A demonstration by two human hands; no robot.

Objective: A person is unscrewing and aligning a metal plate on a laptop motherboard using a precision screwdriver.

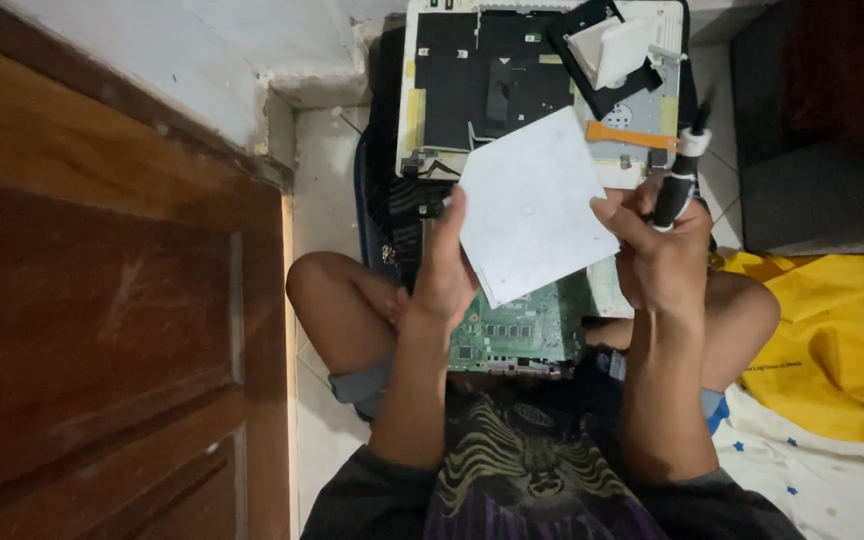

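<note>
Tiled floor (pixel 324 180) beside wooden door (pixel 102 300)

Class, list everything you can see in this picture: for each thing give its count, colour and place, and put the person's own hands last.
Flat square plate: one, pale grey, held up between both hands.
Screwdriver: one, black and white, in the right hand.
Circuit board: one, green, on the lap.
Opened laptop shell: one, white and black, on the floor ahead.
Pry tool: one, orange, on the shell.
Wooden door: one, brown, at left.
Yellow bag: one, at right.
Left hand: on the plate's left edge.
Right hand: holds plate and screwdriver.
</note>
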